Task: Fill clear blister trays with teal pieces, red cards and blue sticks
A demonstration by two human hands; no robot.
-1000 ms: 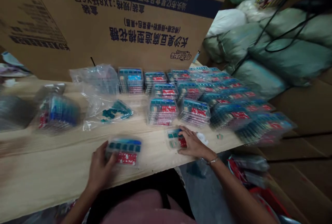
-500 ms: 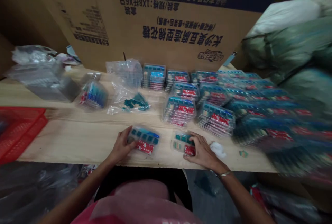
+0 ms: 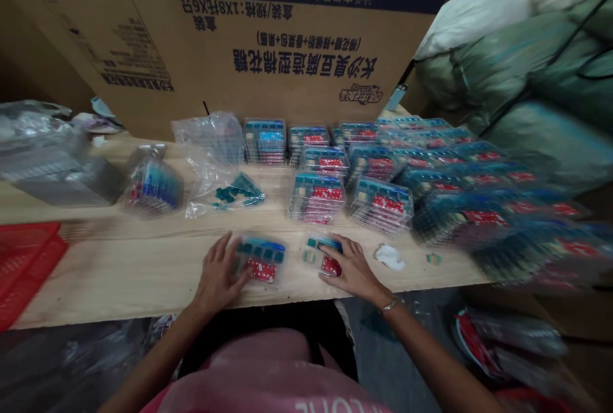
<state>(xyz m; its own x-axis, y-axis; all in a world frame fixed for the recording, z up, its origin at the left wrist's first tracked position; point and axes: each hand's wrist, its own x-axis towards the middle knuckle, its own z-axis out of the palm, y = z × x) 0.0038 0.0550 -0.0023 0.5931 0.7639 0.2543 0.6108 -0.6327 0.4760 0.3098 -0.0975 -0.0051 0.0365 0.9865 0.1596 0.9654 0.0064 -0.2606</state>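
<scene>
A clear plastic compartment box lies flat on the wooden table, with teal pieces in its back row and a red dotted packet in front. My left hand grips its left side, thumb on the near corner and fingers along the edge. To the right, a second similar box holds teal pieces, a pale greenish piece and a red packet. My right hand is closed around its right side, with the index finger across the top and the thumb at the near edge. A crumpled white tissue lies right of this hand.
Several stacks of filled boxes cover the table's back and right. A plastic bag with loose teal pieces lies left of them. A red basket sits at the left edge. A large cardboard carton stands behind.
The camera view has turned, shifting the scene leftward. My left fingers have spread along their box's edge. My right index finger now reaches further across the top of its box.
</scene>
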